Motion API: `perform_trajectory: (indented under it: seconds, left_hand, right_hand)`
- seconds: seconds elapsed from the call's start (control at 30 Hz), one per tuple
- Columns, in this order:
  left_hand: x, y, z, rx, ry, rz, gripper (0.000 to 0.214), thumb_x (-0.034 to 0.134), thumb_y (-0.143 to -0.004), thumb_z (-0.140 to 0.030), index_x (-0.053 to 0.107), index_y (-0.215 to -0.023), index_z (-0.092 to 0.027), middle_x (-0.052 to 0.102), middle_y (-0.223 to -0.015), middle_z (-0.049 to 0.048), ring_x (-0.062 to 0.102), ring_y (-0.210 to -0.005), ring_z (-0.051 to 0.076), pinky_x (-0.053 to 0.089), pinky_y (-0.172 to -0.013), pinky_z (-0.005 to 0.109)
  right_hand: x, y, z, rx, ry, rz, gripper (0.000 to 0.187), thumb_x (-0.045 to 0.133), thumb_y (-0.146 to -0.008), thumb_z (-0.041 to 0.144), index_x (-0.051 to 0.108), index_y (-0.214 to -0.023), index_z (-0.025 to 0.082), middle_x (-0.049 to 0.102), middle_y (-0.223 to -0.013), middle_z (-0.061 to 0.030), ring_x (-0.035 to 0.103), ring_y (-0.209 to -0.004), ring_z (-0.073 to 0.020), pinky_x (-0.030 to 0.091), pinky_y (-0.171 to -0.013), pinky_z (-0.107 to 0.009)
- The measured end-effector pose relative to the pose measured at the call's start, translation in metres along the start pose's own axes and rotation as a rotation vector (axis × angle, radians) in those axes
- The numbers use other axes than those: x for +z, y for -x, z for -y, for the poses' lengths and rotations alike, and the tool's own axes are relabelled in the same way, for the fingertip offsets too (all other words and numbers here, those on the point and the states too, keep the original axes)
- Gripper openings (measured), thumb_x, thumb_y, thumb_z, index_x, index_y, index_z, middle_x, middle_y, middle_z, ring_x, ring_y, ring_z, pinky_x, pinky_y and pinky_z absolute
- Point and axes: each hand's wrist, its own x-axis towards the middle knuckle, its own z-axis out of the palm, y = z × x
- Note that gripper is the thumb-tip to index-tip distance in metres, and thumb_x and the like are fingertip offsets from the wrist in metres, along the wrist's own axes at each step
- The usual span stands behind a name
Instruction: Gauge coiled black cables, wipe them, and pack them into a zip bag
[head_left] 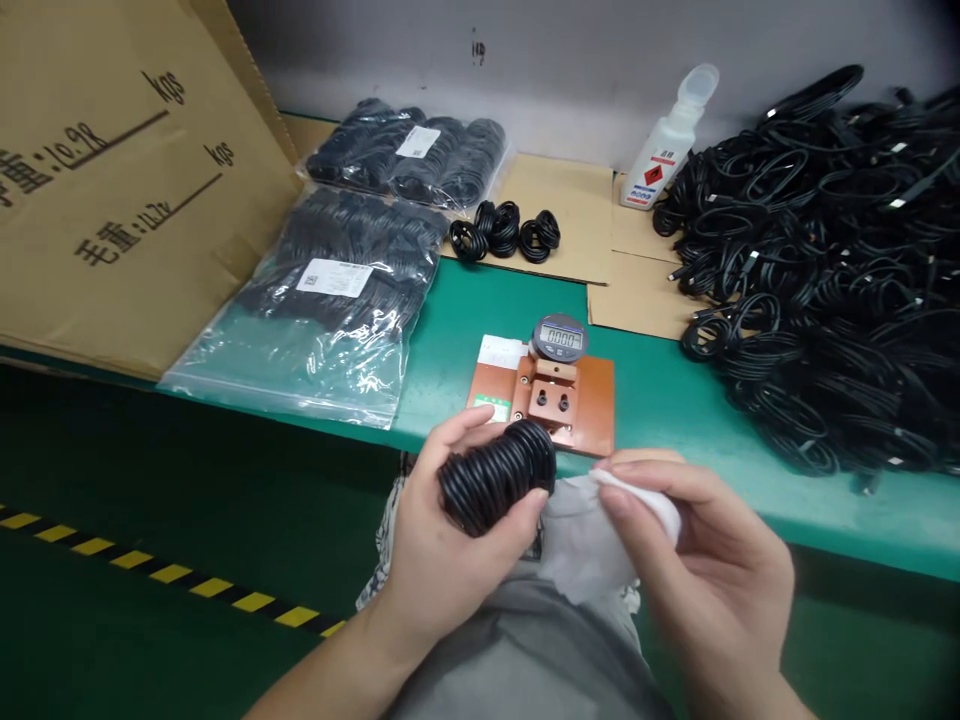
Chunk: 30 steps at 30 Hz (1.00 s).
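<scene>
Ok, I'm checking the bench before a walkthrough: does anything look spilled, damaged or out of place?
No spill or damage stands out. The heap of black cables on the right looks untidy: coils overlap, connectors poking out, unlike the rows in the clear bags.

the bare left forearm (330, 665) slants up from below; the left hand (450, 560) curls in a rounded grip, thumb (511, 525) in front. the right hand (709, 570) faces it, thumb and forefinger (667, 478) pinched close, the wrist low.

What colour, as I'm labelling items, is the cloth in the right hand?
White cloth, clearest in the head view.
</scene>
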Motion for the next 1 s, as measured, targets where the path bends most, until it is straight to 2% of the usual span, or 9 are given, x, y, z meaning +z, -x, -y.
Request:
perform_trajectory:
  seconds: [0.13,0.23,0.37,0.43,0.57,0.73,0.87,0.93,1.0]
  left_hand:
    - [0.003,0.002,-0.002,0.030,0.026,0.036,0.058,0.081,-0.074,-0.016,0.058,-0.125,-0.028,0.073,-0.115,0.0020,0.071,-0.108,0.022,0.058,-0.097,0.036]
    - [0.003,0.003,0.000,0.041,0.034,0.041,0.057,0.080,-0.075,-0.015,0.058,-0.126,-0.028,0.073,-0.118,0.0019,0.071,-0.110,0.022,0.057,-0.100,0.036]
    - [-0.001,0.003,0.004,0.027,-0.044,-0.016,0.059,0.080,-0.074,-0.016,0.058,-0.128,-0.028,0.072,-0.120,0.0030,0.069,-0.113,0.024,0.055,-0.103,0.040]
    - [-0.002,0.004,0.006,0.023,-0.033,0.006,0.060,0.079,-0.075,-0.014,0.057,-0.129,-0.028,0.072,-0.120,0.0041,0.069,-0.114,0.025,0.054,-0.103,0.042]
    - [0.001,0.007,0.006,0.039,0.012,0.038,0.058,0.077,-0.075,-0.014,0.057,-0.128,-0.026,0.072,-0.122,0.0055,0.069,-0.115,0.026,0.055,-0.104,0.041]
    - [-0.001,0.004,0.006,0.031,-0.049,-0.013,0.060,0.078,-0.075,-0.013,0.058,-0.129,-0.028,0.072,-0.121,0.0038,0.069,-0.114,0.025,0.055,-0.103,0.040]
    - [-0.002,0.003,0.003,0.041,0.008,0.041,0.060,0.078,-0.076,-0.015,0.056,-0.131,-0.027,0.072,-0.119,0.0042,0.070,-0.113,0.024,0.056,-0.101,0.038]
    - [-0.003,0.003,0.001,0.025,-0.001,0.029,0.062,0.080,-0.076,-0.017,0.056,-0.132,-0.028,0.073,-0.117,0.0035,0.070,-0.112,0.024,0.056,-0.100,0.038]
    - [-0.005,0.002,-0.001,-0.002,-0.016,0.009,0.063,0.082,-0.075,-0.019,0.057,-0.132,-0.030,0.073,-0.116,0.0028,0.070,-0.110,0.024,0.056,-0.099,0.038]
  right_hand:
    - [0.013,-0.007,-0.002,-0.120,0.062,0.086,0.030,0.070,-0.083,0.000,0.073,-0.104,0.022,0.066,-0.089,-0.0049,0.066,-0.080,-0.0187,0.056,-0.066,-0.031]
    - [0.022,-0.013,-0.004,-0.161,0.100,0.058,0.030,0.070,-0.084,0.001,0.074,-0.104,0.022,0.067,-0.086,-0.0042,0.066,-0.076,-0.0180,0.054,-0.064,-0.031]
    - [0.029,-0.014,-0.005,-0.167,0.081,0.070,0.030,0.068,-0.085,0.002,0.074,-0.105,0.022,0.067,-0.082,-0.0033,0.065,-0.071,-0.0175,0.054,-0.060,-0.031]
    - [0.029,-0.014,-0.005,-0.158,0.072,0.087,0.031,0.067,-0.085,0.001,0.074,-0.107,0.023,0.066,-0.079,-0.0024,0.063,-0.068,-0.0170,0.053,-0.057,-0.030]
    - [0.028,-0.017,-0.005,-0.167,0.110,0.021,0.028,0.070,-0.085,0.004,0.075,-0.104,0.024,0.068,-0.082,-0.0027,0.064,-0.072,-0.0179,0.055,-0.061,-0.033]
    - [0.031,-0.014,-0.007,-0.180,0.053,0.084,0.035,0.066,-0.085,0.000,0.075,-0.110,0.024,0.066,-0.078,-0.0021,0.062,-0.068,-0.0164,0.053,-0.057,-0.030]
    - [0.029,-0.023,-0.003,-0.141,0.046,-0.050,0.029,0.073,-0.083,0.003,0.078,-0.102,0.025,0.068,-0.081,-0.0018,0.065,-0.072,-0.0167,0.056,-0.062,-0.031]
    - [0.023,-0.027,-0.001,-0.081,0.000,-0.130,0.023,0.075,-0.084,0.007,0.079,-0.097,0.026,0.073,-0.088,-0.0026,0.070,-0.081,-0.0191,0.059,-0.070,-0.033]
    - [0.016,-0.025,-0.002,0.012,-0.075,-0.142,0.018,0.073,-0.087,0.011,0.078,-0.096,0.026,0.077,-0.098,-0.0039,0.073,-0.093,-0.0220,0.061,-0.079,-0.036]
